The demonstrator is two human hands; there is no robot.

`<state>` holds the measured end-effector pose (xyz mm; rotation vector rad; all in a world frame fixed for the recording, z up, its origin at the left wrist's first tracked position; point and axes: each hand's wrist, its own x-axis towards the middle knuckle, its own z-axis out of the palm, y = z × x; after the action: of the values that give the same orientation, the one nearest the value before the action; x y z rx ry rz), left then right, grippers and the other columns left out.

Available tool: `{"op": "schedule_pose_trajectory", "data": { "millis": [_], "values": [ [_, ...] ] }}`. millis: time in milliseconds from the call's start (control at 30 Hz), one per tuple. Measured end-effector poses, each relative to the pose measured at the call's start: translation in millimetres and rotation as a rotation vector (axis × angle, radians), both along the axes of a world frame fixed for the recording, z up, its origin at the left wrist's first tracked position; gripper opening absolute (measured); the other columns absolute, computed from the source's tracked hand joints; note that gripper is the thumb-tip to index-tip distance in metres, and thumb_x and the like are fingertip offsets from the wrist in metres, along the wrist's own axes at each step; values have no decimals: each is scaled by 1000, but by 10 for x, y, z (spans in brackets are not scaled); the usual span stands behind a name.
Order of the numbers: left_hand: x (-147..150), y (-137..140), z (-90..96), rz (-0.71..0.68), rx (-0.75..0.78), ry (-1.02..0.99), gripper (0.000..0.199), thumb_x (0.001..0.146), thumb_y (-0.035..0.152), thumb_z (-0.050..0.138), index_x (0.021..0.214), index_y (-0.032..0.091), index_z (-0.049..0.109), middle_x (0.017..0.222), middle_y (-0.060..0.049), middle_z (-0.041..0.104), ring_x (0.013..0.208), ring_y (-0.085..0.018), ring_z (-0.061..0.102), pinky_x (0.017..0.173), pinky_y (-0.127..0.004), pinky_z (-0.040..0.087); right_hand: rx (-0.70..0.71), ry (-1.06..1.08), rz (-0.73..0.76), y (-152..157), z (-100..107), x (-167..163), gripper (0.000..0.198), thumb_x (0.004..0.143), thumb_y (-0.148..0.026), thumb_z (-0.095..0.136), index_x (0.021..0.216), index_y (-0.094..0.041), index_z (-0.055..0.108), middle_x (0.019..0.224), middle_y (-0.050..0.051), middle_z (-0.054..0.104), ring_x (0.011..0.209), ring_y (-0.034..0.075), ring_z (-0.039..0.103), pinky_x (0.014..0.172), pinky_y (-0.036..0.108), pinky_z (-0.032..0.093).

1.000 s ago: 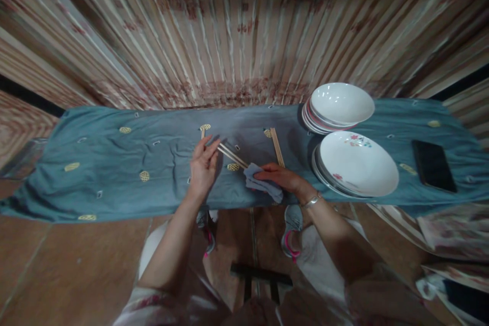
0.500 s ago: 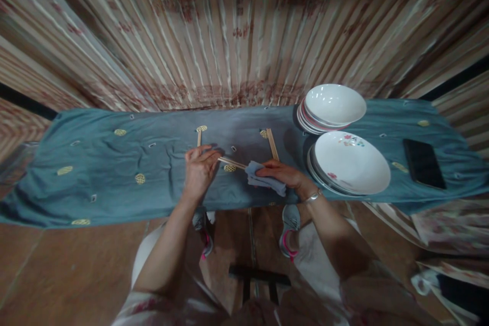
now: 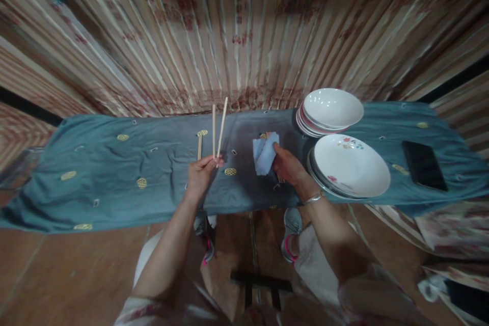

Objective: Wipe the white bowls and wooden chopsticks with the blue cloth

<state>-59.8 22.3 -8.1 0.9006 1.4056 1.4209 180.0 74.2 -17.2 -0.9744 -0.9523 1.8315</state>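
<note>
My left hand (image 3: 201,175) pinches two light wooden chopsticks (image 3: 219,132) near their lower ends; they point up and away from me, spread slightly apart. A folded light-blue cloth (image 3: 264,155) is held by its right side in my right hand (image 3: 288,163), a short way from the chopsticks. Beneath that cloth and hand lie more chopsticks (image 3: 280,177), mostly covered. To the left, beyond my left hand, another chopstick or pair (image 3: 199,146) rests on the tablecloth.
A teal patterned cloth (image 3: 114,183) covers the narrow table. On the right stand a stack of bowls (image 3: 332,107) and a stack of larger dishes (image 3: 349,165), close to my right hand. A black phone or tablet (image 3: 424,164) lies farther right. Behind hangs a striped curtain (image 3: 237,35).
The chopsticks in my left hand have swung from pointing right into the cloth to pointing upward, free of it. My right hand has raised and opened out the cloth.
</note>
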Motion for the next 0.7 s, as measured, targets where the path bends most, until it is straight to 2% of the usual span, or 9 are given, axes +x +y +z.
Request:
{"op": "schedule_pose_trajectory", "data": {
  "millis": [100,233,333,433,567,700],
  "values": [
    [215,-36,20,-90,-107,-231,31,52,38,84,72,16,75,65,-3,69,60,-12,61,65,-25,49,42,-28,50,-41,-79,-122,54,76,-63,59,106,-19,61,93,5,68,95,20,61,81,31,49],
    [358,-56,20,-158,-136,-346,33,53,37,84,75,14,75,65,-4,69,60,-12,60,64,-25,49,132,-144,167,-111,-108,-206,53,82,-64,51,111,-22,62,103,4,68,109,20,56,95,34,44],
    [403,-68,-2,-167,-132,-363,30,54,34,83,74,14,74,66,-4,69,60,-12,61,64,-25,48,184,-232,219,-146,-59,-229,52,83,-63,50,115,-24,63,111,4,67,119,19,51,103,36,38],
    [435,-96,-26,-225,-141,-341,28,55,33,82,74,13,74,64,-4,69,60,-12,60,64,-26,48,228,-296,187,-158,-14,-247,53,83,-62,50,116,-24,63,116,4,66,123,19,48,108,36,33],
    [450,-123,-51,-272,-116,-290,28,57,35,81,74,14,74,64,-2,68,60,-12,59,64,-26,47,237,-367,128,-149,-21,-266,57,83,-65,47,119,-23,62,120,5,65,124,20,48,110,38,30],
    [462,-121,-81,-293,-110,-288,30,58,36,81,78,14,75,66,-2,69,61,-12,59,65,-25,46,264,-405,88,-155,-9,-278,56,83,-66,44,114,-23,65,118,5,65,120,21,51,109,38,30]
  ]
}}
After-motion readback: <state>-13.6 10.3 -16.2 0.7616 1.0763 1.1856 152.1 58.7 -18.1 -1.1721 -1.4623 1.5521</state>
